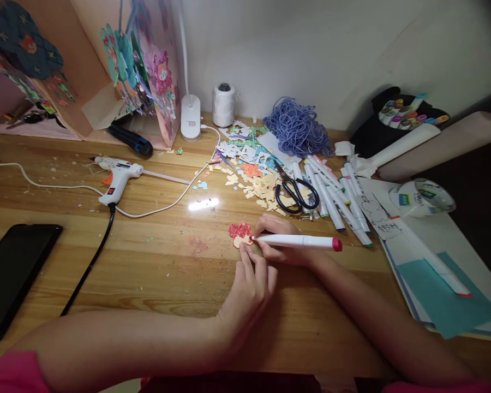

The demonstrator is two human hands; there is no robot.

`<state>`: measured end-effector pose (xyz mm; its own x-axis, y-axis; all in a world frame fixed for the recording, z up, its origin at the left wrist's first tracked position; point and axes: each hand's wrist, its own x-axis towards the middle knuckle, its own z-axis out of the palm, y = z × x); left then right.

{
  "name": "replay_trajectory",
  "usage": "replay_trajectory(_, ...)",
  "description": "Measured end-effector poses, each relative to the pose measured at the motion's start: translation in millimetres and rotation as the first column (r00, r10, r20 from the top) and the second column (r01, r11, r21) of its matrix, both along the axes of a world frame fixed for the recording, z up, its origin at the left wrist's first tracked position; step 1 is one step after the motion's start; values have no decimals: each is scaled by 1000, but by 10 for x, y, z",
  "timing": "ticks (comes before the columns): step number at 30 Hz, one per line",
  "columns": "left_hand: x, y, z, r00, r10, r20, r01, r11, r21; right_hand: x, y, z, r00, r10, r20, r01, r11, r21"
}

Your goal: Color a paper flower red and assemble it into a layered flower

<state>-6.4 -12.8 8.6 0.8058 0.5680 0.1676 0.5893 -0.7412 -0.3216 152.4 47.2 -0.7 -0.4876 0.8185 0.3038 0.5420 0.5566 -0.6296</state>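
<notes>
Fingers of the right hand (281, 239) are closed around a white marker (300, 241), its red tip on the small flower-shaped cutout (240, 231). That cutout lies flat under the stretched fingertips of the left hand (251, 281), which press its lower edge without gripping; the other left fingers are bent. Left of the fingers, open wood runs to the glue gun (120, 177). Beyond them, scissors (287, 179), paper scraps (265, 188) and a heap of loose markers (331, 199) bound the room; the right forearm crosses the near right side. Part of the cutout is covered by fingertips, and the left thumb cannot be made out. A phone (20, 267), far left of the fingers, is cut off at the picture's edge. The table (167, 273) shows red smudges and crumbs beside the cutout; a pale wall (303, 49) stands past the tangled purple cord (297, 125).
</notes>
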Motion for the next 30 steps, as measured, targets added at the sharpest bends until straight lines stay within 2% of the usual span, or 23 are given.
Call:
replay_trajectory(5, 3, -3, -17, 1000, 4, 6, -4, 1000, -10, 4, 2, 22, 1000, 9, 1, -9, 998, -67)
replay_trajectory(12, 0, 2, -7, 1000, 4, 18, -3, 1000, -15, 10, 5, 11, 1000, 16, 8, -15, 998, -64)
replay_trajectory(15, 6, 4, -9, 1000, 5, 21, -4, 1000, -17, 8, 5, 13, 1000, -18, 12, 19, 999, -42)
replay_trajectory(19, 14, 0, -10, 1000, 5, 28, -4, 1000, -21, 10, 9, 24, 1000, 15, 8, -14, 998, -68)
replay_trajectory(23, 9, -8, -1, 1000, -1, 9, 1, 1000, 0, 25, 19, 22, 999, -44, 4, 44, 998, -50)
replay_trajectory(27, 2, -5, 2, 1000, -1, 3, 1, 1000, -3, 41, 22, 9, 1000, 3, -17, -4, 998, -61)
replay_trajectory(30, 3, 3, -4, 1000, -6, 10, 6, 1000, -1, 52, 14, 3, 1000, -14, -27, 12, 995, -95)
